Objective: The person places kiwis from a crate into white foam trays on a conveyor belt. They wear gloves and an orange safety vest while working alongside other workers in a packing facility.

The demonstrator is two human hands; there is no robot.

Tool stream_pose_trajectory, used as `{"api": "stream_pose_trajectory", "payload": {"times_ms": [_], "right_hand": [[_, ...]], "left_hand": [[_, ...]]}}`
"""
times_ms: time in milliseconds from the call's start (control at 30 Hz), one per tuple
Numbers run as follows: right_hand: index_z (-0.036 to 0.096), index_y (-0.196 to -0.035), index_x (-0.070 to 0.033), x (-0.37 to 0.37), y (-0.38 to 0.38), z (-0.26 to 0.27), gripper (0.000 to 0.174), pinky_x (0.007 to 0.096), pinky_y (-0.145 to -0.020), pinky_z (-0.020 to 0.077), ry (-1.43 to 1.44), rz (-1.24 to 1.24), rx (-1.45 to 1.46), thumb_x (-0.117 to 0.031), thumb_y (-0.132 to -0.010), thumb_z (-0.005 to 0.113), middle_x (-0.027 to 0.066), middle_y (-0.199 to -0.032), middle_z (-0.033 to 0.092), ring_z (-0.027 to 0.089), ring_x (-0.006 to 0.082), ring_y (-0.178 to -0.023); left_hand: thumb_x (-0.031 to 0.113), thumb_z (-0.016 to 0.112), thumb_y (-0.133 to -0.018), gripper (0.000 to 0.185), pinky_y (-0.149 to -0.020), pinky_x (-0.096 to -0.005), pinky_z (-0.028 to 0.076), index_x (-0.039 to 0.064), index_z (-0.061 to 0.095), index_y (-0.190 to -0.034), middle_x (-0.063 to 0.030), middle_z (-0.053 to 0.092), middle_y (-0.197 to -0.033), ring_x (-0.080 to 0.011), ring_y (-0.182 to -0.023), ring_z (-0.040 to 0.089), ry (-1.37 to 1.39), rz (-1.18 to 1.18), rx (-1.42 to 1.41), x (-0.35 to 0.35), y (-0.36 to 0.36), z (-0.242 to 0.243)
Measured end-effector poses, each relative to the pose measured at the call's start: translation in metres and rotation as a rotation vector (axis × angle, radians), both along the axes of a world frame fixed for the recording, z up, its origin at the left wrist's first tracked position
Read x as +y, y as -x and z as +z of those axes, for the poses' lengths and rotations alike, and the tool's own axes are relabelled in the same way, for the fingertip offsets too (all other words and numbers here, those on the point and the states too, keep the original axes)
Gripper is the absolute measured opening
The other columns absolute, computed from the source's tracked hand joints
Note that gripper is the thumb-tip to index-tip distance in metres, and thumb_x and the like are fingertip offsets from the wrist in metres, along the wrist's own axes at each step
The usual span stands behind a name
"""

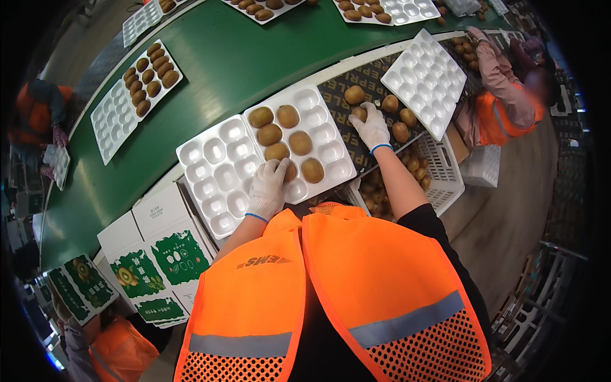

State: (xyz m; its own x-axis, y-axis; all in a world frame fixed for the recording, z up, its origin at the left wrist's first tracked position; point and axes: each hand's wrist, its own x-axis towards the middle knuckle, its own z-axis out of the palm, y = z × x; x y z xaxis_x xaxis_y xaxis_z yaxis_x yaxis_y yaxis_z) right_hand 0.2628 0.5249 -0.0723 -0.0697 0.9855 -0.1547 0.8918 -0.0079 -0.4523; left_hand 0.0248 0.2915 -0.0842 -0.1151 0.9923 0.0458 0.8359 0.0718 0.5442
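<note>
A white plastic fruit tray with two hinged halves [260, 117] lies open before me. Several kiwifruit [300, 143] sit in cups of its right half, while the left half holds none. My left hand [268, 187], in a white knit glove, has its fingers on a kiwifruit [290, 171] near the tray's lower edge. To the right, my gloved right hand [371, 125] grips a kiwifruit [359, 113] over the dark printed surface. Around it lie several loose kiwifruit [400, 132]. Below my right forearm is a white plastic crate [444, 176] of kiwifruit.
Beyond the tray runs a green conveyor belt [215, 57] carrying filled trays [152, 79]. An empty tray [425, 81] lies at the right, overhanging the crate. Flattened printed cartons [157, 258] are at the lower left. Co-workers in orange vests stand right [506, 114], left [36, 114] and lower left [119, 348].
</note>
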Motion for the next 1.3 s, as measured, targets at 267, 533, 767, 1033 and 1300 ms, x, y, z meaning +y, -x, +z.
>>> {"api": "stream_pose_trajectory", "payload": {"times_ms": [267, 533, 767, 1033, 1300], "right_hand": [[0.061, -0.129, -0.008, -0.05, 0.015, 0.05, 0.054, 0.0424, -0.099, 0.0518, 0.134, 0.465, 0.377, -0.027, -0.081, 0.076, 0.0172, -0.118, 0.068, 0.065, 0.0343, -0.114], [0.066, -0.109, -0.012, -0.129, 0.063, -0.008, 0.029, 0.0403, -0.086, 0.0544, -0.023, 1.342, 0.153, -0.01, -0.081, 0.069, 0.0063, -0.112, 0.064, 0.065, 0.0294, -0.102], [0.067, -0.117, -0.016, -0.114, 0.059, 0.015, 0.03, 0.0406, -0.088, 0.0541, 0.025, 1.346, 0.117, -0.017, -0.087, 0.066, 0.0083, -0.119, 0.061, 0.065, 0.0284, -0.106], [0.058, -0.135, -0.016, 0.074, 0.006, -0.01, 0.052, 0.0468, -0.1, 0.0518, -0.435, 0.445, -0.411, -0.008, -0.084, 0.067, 0.0127, -0.132, 0.058, 0.056, 0.0385, -0.123], [0.058, -0.135, -0.007, 0.09, 0.03, 0.017, 0.062, 0.0429, -0.107, 0.0482, -0.067, 0.686, 0.238, -0.022, -0.079, 0.079, 0.0193, -0.132, 0.062, 0.059, 0.0389, -0.123]], "left_hand": [[0.018, 0.08, -0.08, 0.046, -0.097, -0.0475, 0.05, 0.01, 0.062, -0.121, -0.0124, 0.062, -0.122, -0.0369, -0.111, 0.062, -0.203, 0.06, 0.0, -0.001, -0.003, -0.042], [0.015, 0.065, -0.088, 0.033, -0.1, -0.0461, 0.05, 0.004, 0.067, -0.119, -0.0183, 0.065, -0.121, -0.037, -0.114, 0.061, -0.116, 0.307, -0.343, 0.025, 0.037, -0.015], [0.014, 0.067, -0.088, 0.032, -0.101, -0.0434, 0.049, 0.006, 0.069, -0.119, -0.0173, 0.061, -0.131, -0.0353, -0.119, 0.06, -0.119, 0.301, -0.143, 0.018, 0.04, -0.03], [0.017, 0.068, -0.085, 0.04, -0.116, -0.0478, 0.037, 0.006, 0.068, -0.124, -0.0241, 0.05, -0.147, -0.0406, -0.138, 0.046, -0.098, 0.729, 0.094, -0.049, 0.073, -0.043], [0.019, 0.063, -0.089, 0.047, -0.12, -0.0476, 0.032, 0.001, 0.062, -0.132, -0.0276, 0.042, -0.153, -0.0425, -0.145, 0.038, -0.018, 0.898, -0.032, -0.063, 0.06, -0.021]]}}
